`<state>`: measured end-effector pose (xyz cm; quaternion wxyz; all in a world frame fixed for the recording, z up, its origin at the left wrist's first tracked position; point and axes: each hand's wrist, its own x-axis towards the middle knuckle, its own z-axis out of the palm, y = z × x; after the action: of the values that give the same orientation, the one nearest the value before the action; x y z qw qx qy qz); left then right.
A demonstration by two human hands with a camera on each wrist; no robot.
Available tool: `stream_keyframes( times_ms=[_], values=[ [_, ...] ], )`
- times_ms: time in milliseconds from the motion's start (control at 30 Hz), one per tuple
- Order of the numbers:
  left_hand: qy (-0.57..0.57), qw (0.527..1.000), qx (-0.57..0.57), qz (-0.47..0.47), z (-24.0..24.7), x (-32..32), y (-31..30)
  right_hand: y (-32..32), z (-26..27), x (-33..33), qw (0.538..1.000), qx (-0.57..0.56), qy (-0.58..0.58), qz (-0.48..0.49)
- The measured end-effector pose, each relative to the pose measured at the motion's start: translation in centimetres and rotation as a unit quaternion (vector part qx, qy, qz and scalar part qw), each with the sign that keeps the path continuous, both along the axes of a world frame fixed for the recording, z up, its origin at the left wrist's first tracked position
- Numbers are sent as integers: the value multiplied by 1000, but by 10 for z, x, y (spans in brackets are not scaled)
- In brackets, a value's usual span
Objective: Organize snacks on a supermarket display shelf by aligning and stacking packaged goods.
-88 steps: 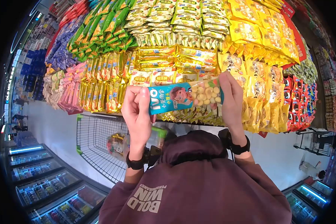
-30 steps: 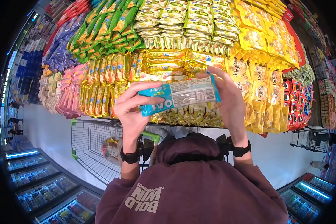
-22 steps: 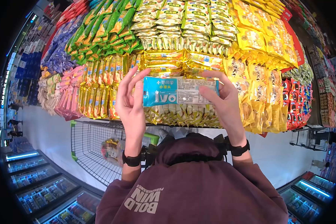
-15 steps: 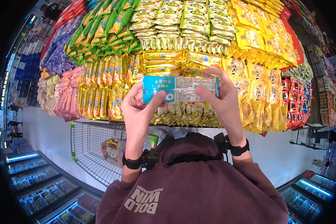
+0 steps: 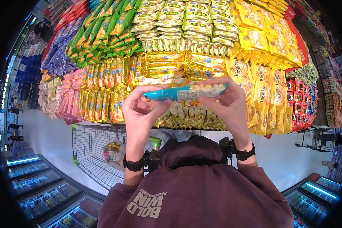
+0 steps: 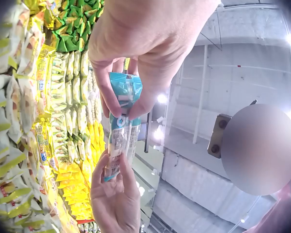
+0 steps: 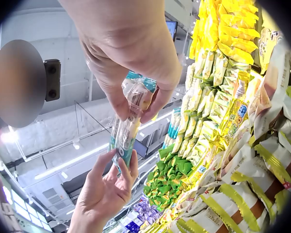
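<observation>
**A blue pack [image 5: 174, 95] is held up by both ends**

The biggest thing here is a huge pile of snack packs [image 5: 197, 24]. They are green, white, gold, yellow, pink and more, all in rows. A wire cart [image 5: 75, 160] stands near the pile, to the person's left. A see-through bag [image 5: 113, 154] with things in it sits in the cart. The person wears a dark purple top [image 5: 212, 195] and has a black strap [image 5: 245, 152] on each wrist.

The left hand [image 5: 140, 116] pinches the blue end of the pack with finger and thumb. The right hand [image 5: 231, 108] pinches the other end, the clear one, in the same way. The pack is up in the air in front of the person, and the pile is behind it. It is tipped, so it looks thin from the head view. Small round pale snacks [image 5: 207, 87] show inside, just above a white patch of tiny print [image 5: 199, 94], too small to read.

I think the step in hand is looking the pack over. The next move seems to need a soft, firm pinch at both ends, so the pack can tip without slipping or getting squashed.
</observation>
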<state>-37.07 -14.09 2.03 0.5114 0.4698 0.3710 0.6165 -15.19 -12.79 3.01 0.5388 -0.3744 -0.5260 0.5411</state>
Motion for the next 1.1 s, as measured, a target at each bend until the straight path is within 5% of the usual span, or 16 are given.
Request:
stream_keyframes(
  times_ms=[200, 400, 600, 800, 1033, 1100],
  values=[
    [100, 991, 83, 4, -2, 8, 3, -1, -12, 25, 985, 156, -76, 16],
    [97, 987, 123, 24, -4, 33, 0, -17, 6, 39, 998, 23, 62, -15],
    [66, 988, 135, 24, -4, 59, -5, -22, -8, 77, 995, 88, 27, 46],
    [61, 987, 149, 25, -13, 82, -8, -29, -11, 100, 993, 101, -64, 22],
    [-55, 993, 101, -20, 5, 106, -14, -28, -12, 112, 993, 114, -33, -19],
    [-7, 996, 89, -5, 8, 107, -14, -26, -12, 116, 990, 132, -39, -22]
  ],
)
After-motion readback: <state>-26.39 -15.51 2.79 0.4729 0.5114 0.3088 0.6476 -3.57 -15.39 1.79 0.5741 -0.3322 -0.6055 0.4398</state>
